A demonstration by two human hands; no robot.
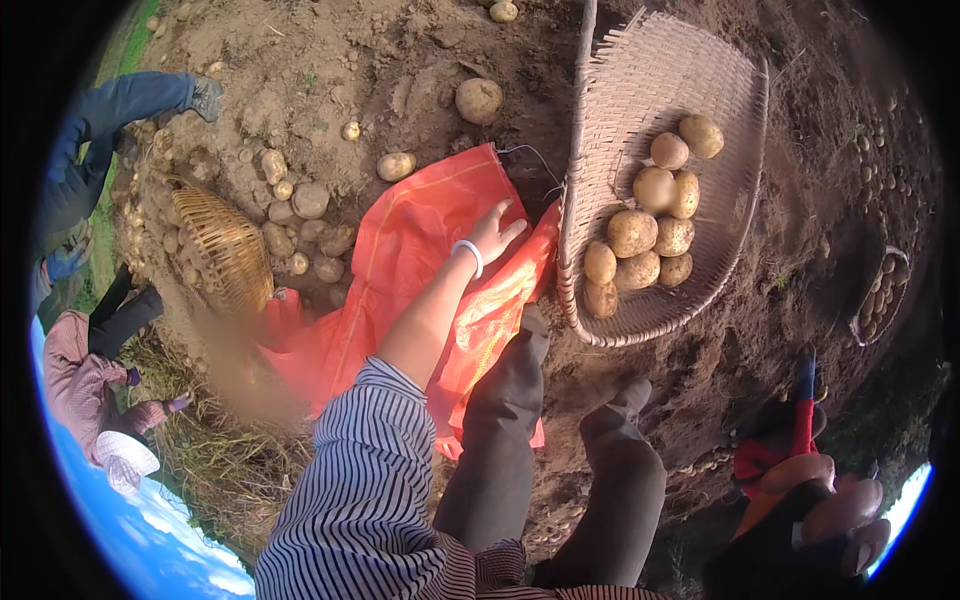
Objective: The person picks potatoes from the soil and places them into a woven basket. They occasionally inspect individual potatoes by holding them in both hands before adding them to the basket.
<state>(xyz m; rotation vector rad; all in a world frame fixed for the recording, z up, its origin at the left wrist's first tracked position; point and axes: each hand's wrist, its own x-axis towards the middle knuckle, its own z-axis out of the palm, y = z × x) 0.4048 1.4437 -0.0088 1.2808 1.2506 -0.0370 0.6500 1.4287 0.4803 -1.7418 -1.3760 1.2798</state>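
Observation:
My left hand, with a white bangle at the wrist, is over a red woven sack, its visible fingers apart and nothing seen between them. Whether it touches the cloth is unclear. The sack lies crumpled on the soil, partly under my leg. Right of it stands a large wicker scoop basket with several potatoes inside. Close to the camera at the lower right, my right hand shows curled fingers against something dark; its grip is hidden.
Loose potatoes lie left of the sack beside a tipped yellow wicker basket. A single large potato rests above. Two people are at the left, another in red at the lower right. A small filled basket stands far right.

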